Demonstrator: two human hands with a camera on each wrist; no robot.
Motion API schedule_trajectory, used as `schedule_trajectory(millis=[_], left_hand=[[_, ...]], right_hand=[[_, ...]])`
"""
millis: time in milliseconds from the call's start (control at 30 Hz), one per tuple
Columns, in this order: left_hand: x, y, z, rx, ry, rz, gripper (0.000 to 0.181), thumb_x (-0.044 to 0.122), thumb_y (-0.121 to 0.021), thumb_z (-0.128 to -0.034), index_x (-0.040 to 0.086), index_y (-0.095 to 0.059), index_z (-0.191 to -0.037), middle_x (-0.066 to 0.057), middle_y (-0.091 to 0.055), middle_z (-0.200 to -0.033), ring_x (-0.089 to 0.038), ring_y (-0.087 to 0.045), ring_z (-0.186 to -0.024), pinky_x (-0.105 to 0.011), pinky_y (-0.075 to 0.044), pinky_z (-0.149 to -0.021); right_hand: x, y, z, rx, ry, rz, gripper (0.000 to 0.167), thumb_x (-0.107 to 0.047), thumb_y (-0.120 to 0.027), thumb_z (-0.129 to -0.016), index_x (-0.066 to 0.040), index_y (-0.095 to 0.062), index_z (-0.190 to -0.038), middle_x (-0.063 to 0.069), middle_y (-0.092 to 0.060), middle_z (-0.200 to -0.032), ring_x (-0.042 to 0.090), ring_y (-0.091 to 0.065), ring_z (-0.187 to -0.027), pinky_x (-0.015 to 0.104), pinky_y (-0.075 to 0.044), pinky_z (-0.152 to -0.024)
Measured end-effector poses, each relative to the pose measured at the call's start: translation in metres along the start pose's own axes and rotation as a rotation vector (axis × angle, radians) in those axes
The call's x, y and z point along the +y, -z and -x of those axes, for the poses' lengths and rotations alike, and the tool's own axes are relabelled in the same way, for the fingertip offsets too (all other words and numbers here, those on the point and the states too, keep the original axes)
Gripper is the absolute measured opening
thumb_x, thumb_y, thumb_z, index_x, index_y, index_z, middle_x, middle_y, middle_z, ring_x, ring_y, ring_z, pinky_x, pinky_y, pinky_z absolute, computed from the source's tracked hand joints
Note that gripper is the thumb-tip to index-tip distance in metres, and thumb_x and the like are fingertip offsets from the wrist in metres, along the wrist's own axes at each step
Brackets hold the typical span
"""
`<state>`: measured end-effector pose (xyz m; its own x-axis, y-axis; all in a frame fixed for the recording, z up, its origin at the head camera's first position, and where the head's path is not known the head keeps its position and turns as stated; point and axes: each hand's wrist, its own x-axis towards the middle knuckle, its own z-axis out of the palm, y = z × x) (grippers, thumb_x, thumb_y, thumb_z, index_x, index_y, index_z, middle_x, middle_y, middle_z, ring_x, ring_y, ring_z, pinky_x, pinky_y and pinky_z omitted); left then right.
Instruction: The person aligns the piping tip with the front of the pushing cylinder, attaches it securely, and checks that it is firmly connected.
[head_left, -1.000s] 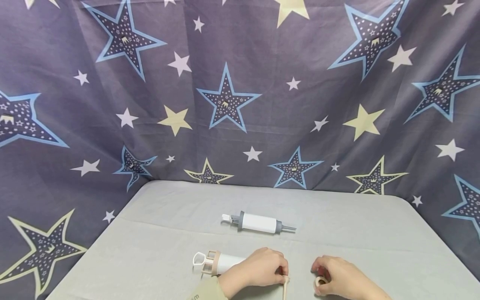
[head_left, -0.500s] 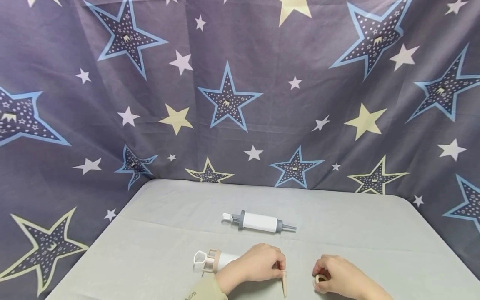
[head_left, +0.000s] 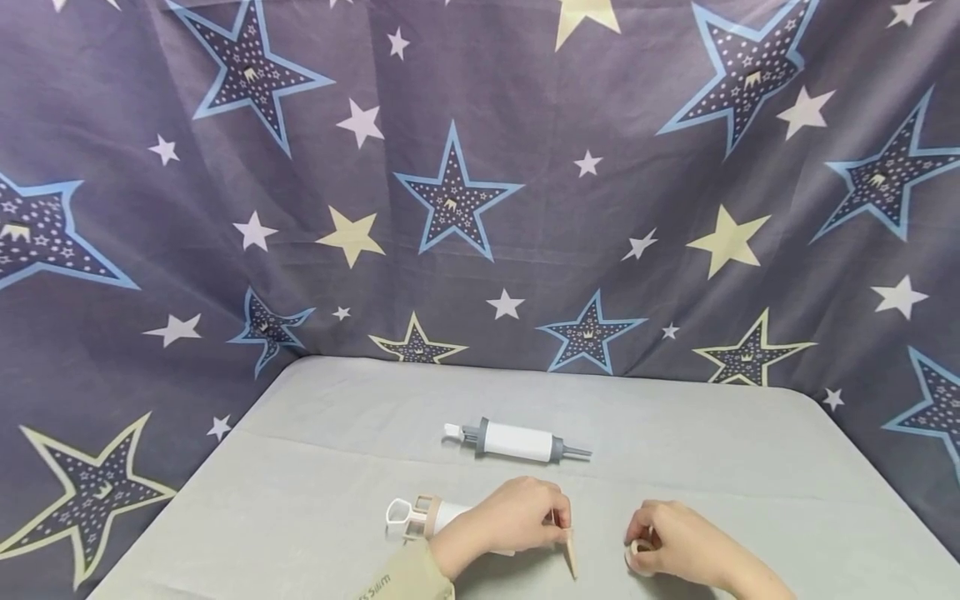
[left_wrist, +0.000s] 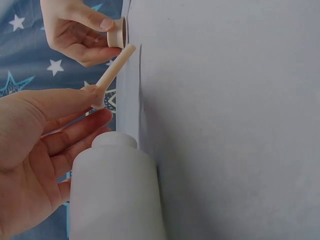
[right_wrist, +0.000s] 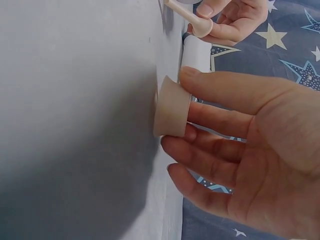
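Observation:
My left hand point(head_left: 517, 514) pinches a beige nozzle point(head_left: 572, 557) by its flared base, between thumb and fingertips. Its thin tube slants toward the other hand in the left wrist view. My right hand point(head_left: 686, 542) holds a beige tapered ring cap point(right_wrist: 171, 111) on its side, thumb on top and fingers beneath, just over the table. A gap separates nozzle and cap. Under my left forearm lies a syringe-like plunger tool with a beige collar point(head_left: 432, 517) and white pull handle point(head_left: 398, 512); its white barrel point(left_wrist: 117, 195), with a narrower neck, is partly covered in the head view.
A second syringe-like tool point(head_left: 519, 442), white with grey ends and a thin grey tip, lies farther back on the pale cloth-covered table point(head_left: 315, 475). Behind the table hangs a dark curtain point(head_left: 525, 250) printed with stars.
Both hands have shifted slightly away from the body. In the left hand the nozzle has turned, so its tip now slants to the right. The two tools lie where they were.

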<state>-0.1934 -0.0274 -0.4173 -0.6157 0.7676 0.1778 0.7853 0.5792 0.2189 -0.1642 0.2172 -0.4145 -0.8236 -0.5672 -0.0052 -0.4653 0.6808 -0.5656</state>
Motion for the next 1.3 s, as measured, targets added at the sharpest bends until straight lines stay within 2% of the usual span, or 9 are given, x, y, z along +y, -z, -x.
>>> schedule_trajectory(millis=[267, 533, 800, 1067, 1300], left_hand=[[-0.003, 0.003, -0.002, 0.015, 0.058, 0.046, 0.006, 0.028, -0.067, -0.0776, 0.027, -0.064, -0.073, 0.020, -0.056, -0.075, 0.005, -0.052, -0.070, -0.008, -0.035, -0.063], [-0.007, 0.004, -0.005, 0.097, 0.134, 0.077, 0.004, 0.028, -0.067, -0.0782, 0.025, -0.065, -0.076, 0.017, -0.062, -0.073, 0.002, -0.056, -0.070, -0.010, -0.037, -0.061], [-0.010, 0.008, -0.006, 0.152, 0.205, 0.131, 0.005, 0.024, -0.068, -0.0773, 0.024, -0.064, -0.074, 0.017, -0.058, -0.069, 0.003, -0.053, -0.065, -0.012, -0.036, -0.058], [-0.011, 0.012, -0.013, 0.227, 0.282, 0.077, 0.006, 0.025, -0.068, -0.0772, 0.024, -0.065, -0.073, 0.015, -0.057, -0.070, 0.003, -0.050, -0.062, -0.013, -0.036, -0.057], [-0.009, 0.013, -0.016, 0.314, 0.322, 0.038, 0.008, 0.026, -0.069, -0.0768, 0.024, -0.064, -0.072, 0.014, -0.059, -0.071, 0.001, -0.050, -0.061, -0.017, -0.038, -0.058]], right_hand=[[-0.002, 0.008, -0.003, 0.039, 0.007, 0.001, 0.011, -0.021, -0.070, -0.075, -0.014, -0.063, -0.081, -0.010, -0.051, -0.072, -0.004, -0.044, -0.059, 0.019, -0.040, -0.052], [-0.001, 0.009, -0.009, 0.155, 0.055, 0.066, 0.017, -0.019, -0.070, -0.075, -0.009, -0.064, -0.087, -0.009, -0.057, -0.081, 0.000, -0.052, -0.067, 0.022, -0.045, -0.058], [-0.004, 0.010, -0.019, 0.236, 0.064, 0.098, 0.017, -0.015, -0.069, -0.073, -0.008, -0.065, -0.089, -0.007, -0.059, -0.083, 0.003, -0.057, -0.070, 0.024, -0.048, -0.061], [-0.004, 0.003, -0.026, 0.343, 0.063, 0.062, 0.028, -0.012, -0.070, -0.073, -0.001, -0.063, -0.097, -0.005, -0.058, -0.086, 0.004, -0.059, -0.073, 0.024, -0.050, -0.064], [-0.003, -0.005, -0.037, 0.423, 0.050, 0.028, 0.030, -0.010, -0.072, -0.071, -0.002, -0.066, -0.099, -0.006, -0.056, -0.086, 0.003, -0.059, -0.073, 0.023, -0.051, -0.066]])
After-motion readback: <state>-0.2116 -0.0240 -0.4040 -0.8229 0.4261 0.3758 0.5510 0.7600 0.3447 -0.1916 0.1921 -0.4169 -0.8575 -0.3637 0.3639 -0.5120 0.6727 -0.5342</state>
